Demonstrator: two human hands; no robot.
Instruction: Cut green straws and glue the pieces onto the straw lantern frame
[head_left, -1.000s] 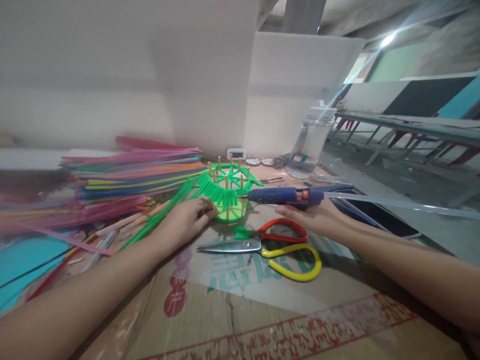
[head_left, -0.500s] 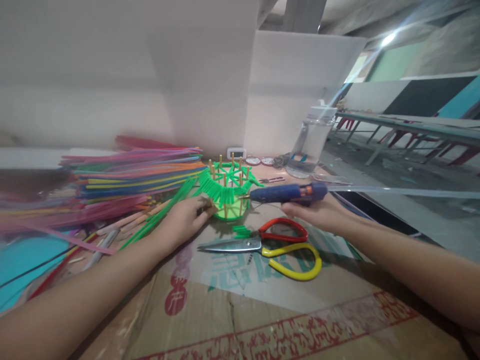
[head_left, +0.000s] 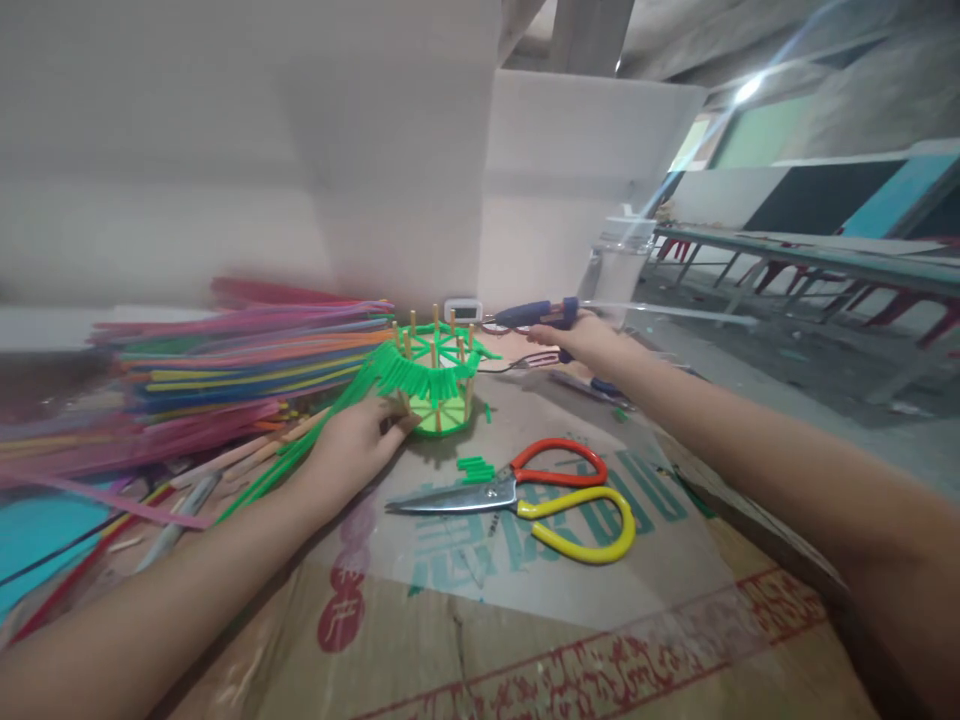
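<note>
- My R hand grips glue gun; L hand at green frame (hold unclear, can't tell).
- Front fringe on; cut green pcs loose.

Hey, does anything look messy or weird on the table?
A little: one small green piece lies alone just right of the round green frame, apart from the cluster beside the scissors, so it looks stray. I see nothing spilled.

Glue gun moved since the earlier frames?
Yes. The blue glue gun has moved up in view: earlier well below the small white device, now about level with it, to its right.
</note>
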